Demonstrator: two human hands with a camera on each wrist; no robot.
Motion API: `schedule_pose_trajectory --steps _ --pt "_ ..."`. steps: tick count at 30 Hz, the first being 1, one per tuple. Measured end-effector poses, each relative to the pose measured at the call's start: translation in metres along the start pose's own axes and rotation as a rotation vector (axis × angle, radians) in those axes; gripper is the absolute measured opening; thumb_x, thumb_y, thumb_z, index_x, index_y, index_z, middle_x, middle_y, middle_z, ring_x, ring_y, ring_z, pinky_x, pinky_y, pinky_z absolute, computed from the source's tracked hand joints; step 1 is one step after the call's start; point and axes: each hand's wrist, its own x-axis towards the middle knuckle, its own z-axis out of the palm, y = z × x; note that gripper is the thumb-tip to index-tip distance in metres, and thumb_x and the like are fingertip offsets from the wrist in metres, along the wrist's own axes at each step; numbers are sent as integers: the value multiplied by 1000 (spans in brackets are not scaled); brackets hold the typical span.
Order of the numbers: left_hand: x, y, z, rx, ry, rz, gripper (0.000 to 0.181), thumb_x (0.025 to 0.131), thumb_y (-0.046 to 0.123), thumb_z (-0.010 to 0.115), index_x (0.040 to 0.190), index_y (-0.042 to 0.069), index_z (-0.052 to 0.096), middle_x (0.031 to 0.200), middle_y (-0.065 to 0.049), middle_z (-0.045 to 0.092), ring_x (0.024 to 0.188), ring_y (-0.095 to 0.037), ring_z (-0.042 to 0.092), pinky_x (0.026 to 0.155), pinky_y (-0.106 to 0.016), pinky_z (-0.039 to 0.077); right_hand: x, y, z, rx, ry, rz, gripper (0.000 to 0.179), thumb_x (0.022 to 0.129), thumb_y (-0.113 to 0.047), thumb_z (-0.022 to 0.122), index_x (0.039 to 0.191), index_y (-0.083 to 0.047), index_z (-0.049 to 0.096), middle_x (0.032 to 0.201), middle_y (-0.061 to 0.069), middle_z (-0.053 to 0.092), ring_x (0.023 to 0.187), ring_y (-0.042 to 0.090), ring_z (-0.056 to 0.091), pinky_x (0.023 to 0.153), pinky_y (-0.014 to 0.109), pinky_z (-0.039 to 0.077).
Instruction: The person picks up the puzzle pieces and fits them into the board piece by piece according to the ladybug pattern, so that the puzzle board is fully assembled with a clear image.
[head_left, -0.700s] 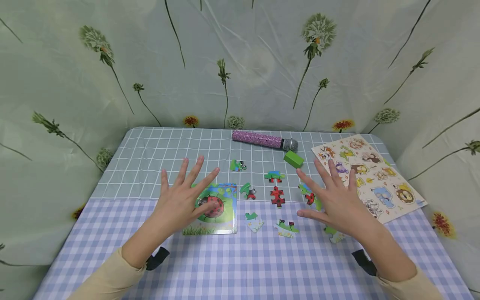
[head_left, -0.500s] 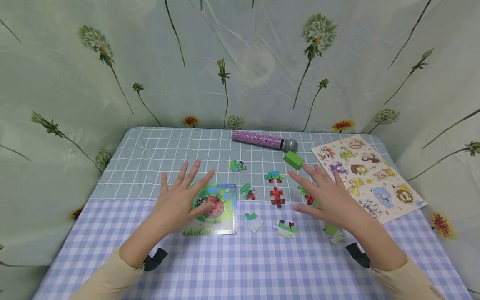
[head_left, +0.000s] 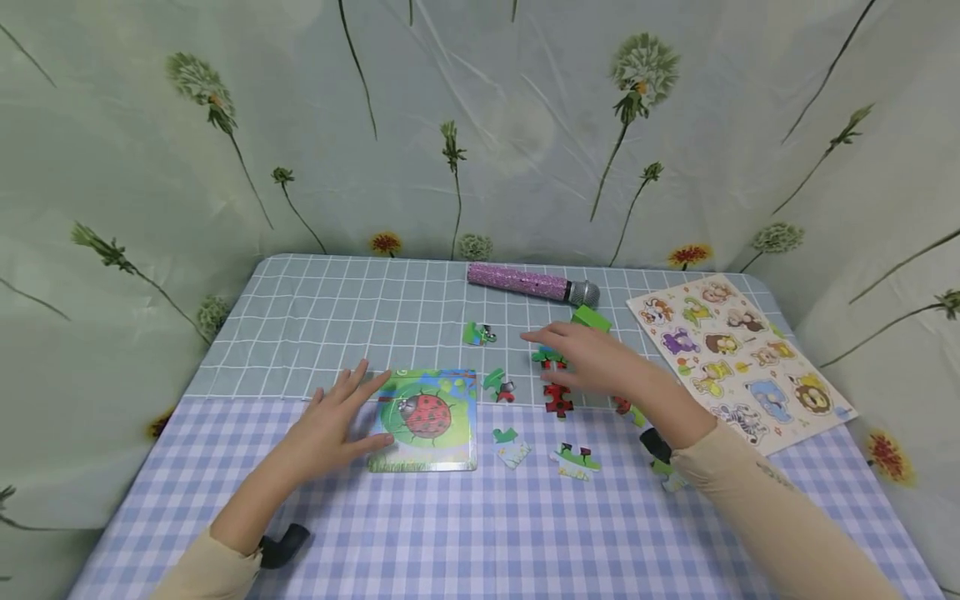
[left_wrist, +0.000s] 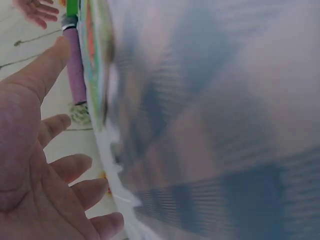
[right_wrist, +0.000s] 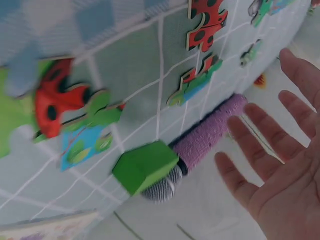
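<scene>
My left hand (head_left: 322, 442) hovers at the left edge of a square ladybug picture board (head_left: 438, 454), fingers spread and holding nothing. Over the loose puzzle pieces is my right hand (head_left: 592, 358), its fingers loosely extended with nothing in them. Beneath it lie a red spotted piece (head_left: 558, 400) and a blue-green piece (head_left: 550, 357), partly covered in the head view. Other pieces lie around: a green and blue one (head_left: 478, 333), a green and red one (head_left: 500, 386), a pale green one (head_left: 512, 447) and a grassy one (head_left: 576, 461).
A glittery purple microphone (head_left: 525, 282) lies at the table's back, beside a green block (head_left: 592, 318). At the right is a tilted board of animal pictures (head_left: 738, 358). A patterned curtain (head_left: 337, 125) hangs behind the table.
My right hand has moved left and inward over the pieces, its fingers drawn closer together. The left hand has shifted left and nearer me, uncovering more of the ladybug board.
</scene>
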Motion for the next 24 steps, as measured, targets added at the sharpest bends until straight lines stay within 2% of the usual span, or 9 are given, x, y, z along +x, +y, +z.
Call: schedule_pose_trajectory --steps 9,16,24 --pt "-9 -11 7 -125 -33 -15 92 91 49 86 166 19 42 176 -28 23 162 -57 18 119 -86 14 56 1 6 118 -130 -9 62 105 -21 73 162 -15 50 158 17 57 140 37 61 112 54 54" --pt "-12 -16 8 -152 -60 -23 87 91 46 86 164 18 47 177 -28 20 163 -57 14 119 -86 11 92 -1 10 63 -148 -65 57 103 -12 72 157 -11 55 156 18 58 139 37 61 114 52 53" --pt "-10 -18 10 -139 -59 -13 86 92 47 84 164 19 47 177 -26 21 163 -56 14 119 -86 12 113 5 9 343 -181 37 57 102 -5 72 157 -11 56 162 12 55 147 36 56 118 49 50"
